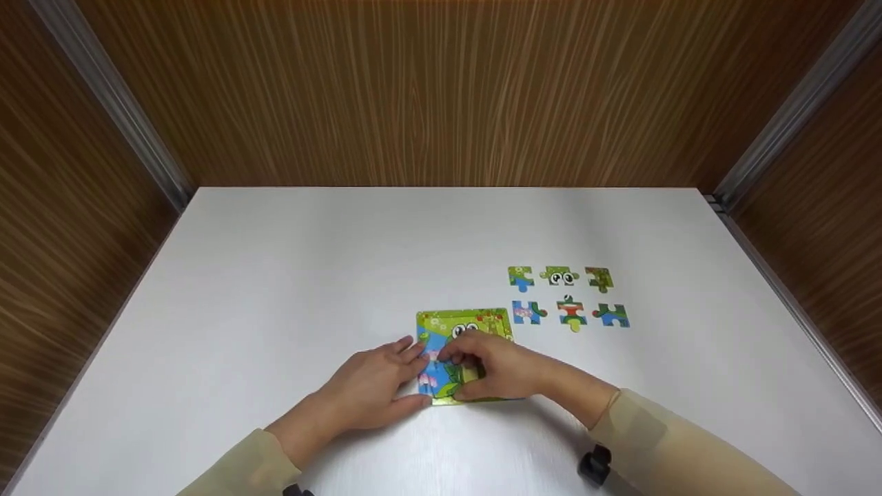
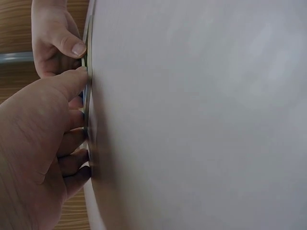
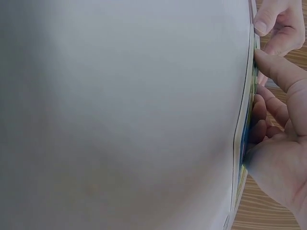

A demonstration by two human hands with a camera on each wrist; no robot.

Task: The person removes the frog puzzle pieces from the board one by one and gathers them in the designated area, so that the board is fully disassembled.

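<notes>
A square frog picture puzzle (image 1: 497,318) lies near the front of the table, its tray showing a frog with white eyes, pink flowers and green leaves. My left hand (image 1: 375,386) rests along the tray's left side, fingertips on the edge and thumb at the near left corner. Over the middle of the tray is my right hand (image 1: 503,365), fingers bent. Its thumb and fingers pinch at a blue and green puzzle piece (image 1: 448,375) in the lower left part. The hand hides much of the tray. In the left wrist view, the left hand (image 2: 38,139) touches the tray's rim.
Loose puzzle pieces lie in two rows right of the tray, among them one with frog eyes (image 1: 561,277) and one with a red mouth (image 1: 570,313). The white table (image 1: 310,262) is bounded by wood-grain panels (image 1: 441,96) behind and at the sides.
</notes>
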